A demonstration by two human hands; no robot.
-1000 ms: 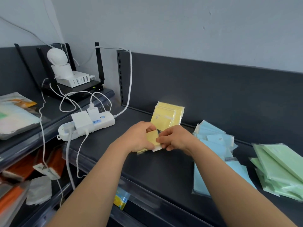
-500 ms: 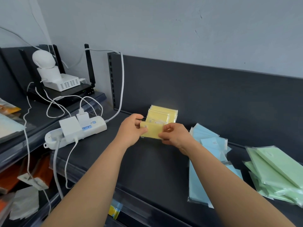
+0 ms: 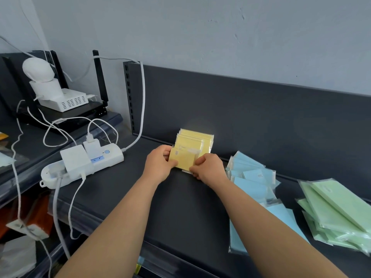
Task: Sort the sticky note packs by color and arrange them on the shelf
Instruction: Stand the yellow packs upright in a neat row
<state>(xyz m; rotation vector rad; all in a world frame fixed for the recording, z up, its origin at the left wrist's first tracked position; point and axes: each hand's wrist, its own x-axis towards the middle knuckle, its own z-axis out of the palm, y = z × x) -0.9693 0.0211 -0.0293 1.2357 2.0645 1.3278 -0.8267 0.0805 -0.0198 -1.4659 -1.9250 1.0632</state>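
Left hand [image 3: 158, 167] and right hand [image 3: 208, 169] pinch one yellow pack [image 3: 181, 160] against the yellow row [image 3: 193, 142] (nearly done, that color); blue packs [image 3: 251, 181], green packs [image 3: 337, 205] lie heaped on the shelf [image 3: 180, 207]

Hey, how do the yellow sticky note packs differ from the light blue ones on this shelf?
The yellow sticky note packs stand upright in a neat row by the back panel; the light blue sticky note packs lie in a loose, overlapping pile. The left hand and right hand pinch the front yellow pack; neither grips a blue one. Both sets are wrapped in clear plastic and sit on the same dark shelf.
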